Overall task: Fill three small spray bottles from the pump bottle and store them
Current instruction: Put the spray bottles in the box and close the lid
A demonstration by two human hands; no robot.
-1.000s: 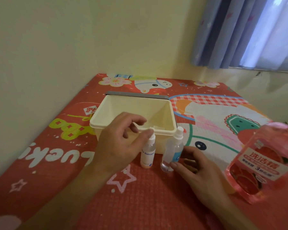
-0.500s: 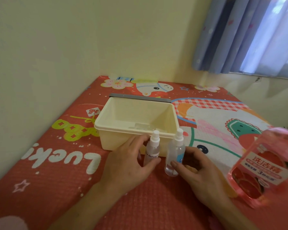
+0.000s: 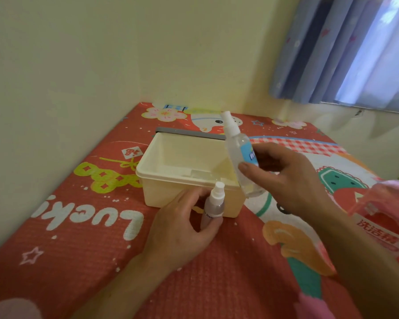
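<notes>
Spray bottles sit 1 in each hand: left hand (image 3: 182, 229) grips the small bottle (image 3: 213, 208), right hand (image 3: 290, 180) pinches the clear bottle (image 3: 238, 153) tilted over the cream box (image 3: 161, 192). Pink pump bottle (image 3: 382, 224) stands at right.

A clear spray bottle (image 3: 236, 146) tilts above cream box (image 3: 182, 196), frosted bottle (image 3: 213, 204) upright beside.

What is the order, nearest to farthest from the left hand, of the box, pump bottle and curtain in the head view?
1. Box: just behind the left hand.
2. Pump bottle: off to the right, at the picture's edge.
3. Curtain: far right, up at the window.
</notes>
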